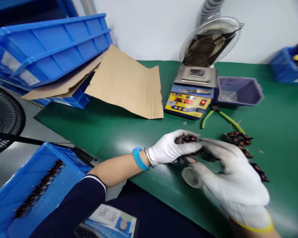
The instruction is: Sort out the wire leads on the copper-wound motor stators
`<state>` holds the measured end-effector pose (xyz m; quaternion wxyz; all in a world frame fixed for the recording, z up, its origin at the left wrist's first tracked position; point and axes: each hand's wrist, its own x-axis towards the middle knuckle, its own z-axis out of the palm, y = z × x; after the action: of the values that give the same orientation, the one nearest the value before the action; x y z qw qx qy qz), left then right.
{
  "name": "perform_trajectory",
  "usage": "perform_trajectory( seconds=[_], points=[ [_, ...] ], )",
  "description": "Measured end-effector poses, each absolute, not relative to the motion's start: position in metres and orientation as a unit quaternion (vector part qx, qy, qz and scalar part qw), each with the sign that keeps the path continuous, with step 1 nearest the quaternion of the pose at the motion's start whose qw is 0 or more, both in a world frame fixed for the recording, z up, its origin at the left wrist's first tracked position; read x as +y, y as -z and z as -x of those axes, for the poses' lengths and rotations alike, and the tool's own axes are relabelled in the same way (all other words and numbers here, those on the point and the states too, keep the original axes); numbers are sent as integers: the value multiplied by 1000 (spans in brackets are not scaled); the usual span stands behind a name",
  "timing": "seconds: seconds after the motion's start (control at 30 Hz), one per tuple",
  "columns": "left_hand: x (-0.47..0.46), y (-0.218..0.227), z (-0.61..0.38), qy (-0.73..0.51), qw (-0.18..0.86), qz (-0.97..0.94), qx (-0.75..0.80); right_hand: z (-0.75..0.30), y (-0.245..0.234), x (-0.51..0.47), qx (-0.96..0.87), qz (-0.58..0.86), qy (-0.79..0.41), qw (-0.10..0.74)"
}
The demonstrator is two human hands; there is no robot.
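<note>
My left hand, in a white glove, is closed around a small black part with copper windings, a wound coil. Thin wire ends stick up from it. My right hand, gloved and slightly blurred, has its thumb and fingers at the right side of the same coil; one bare fingertip shows. The exact contact there is partly hidden. Below the fingers stands a small round translucent cup. More copper-wound coils lie just beyond my right hand, another coil beside it.
Green-handled pliers lie behind the coils. Further back are a yellow-fronted heating unit, a fume extraction hood and a purple bin. Cardboard and blue crates occupy the left; a blue bin holds a row of coils.
</note>
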<state>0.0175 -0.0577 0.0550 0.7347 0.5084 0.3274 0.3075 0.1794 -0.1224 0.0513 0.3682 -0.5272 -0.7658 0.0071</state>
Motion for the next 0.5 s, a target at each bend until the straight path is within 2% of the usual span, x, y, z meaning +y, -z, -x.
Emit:
perform_trajectory(
  seconds=[0.23, 0.4, 0.5],
  points=[
    [-59, -44, -9, -380, 747, -435, 329, -171, -47, -123, -819, 441, 82, 358],
    [-61, -43, -12, -394, 752, -412, 331, -164, -44, -121, -803, 476, 101, 345],
    [-58, -46, -9, -375, 810, -336, 300, -162, -50, -119, -764, 532, 115, 348]
  ],
)
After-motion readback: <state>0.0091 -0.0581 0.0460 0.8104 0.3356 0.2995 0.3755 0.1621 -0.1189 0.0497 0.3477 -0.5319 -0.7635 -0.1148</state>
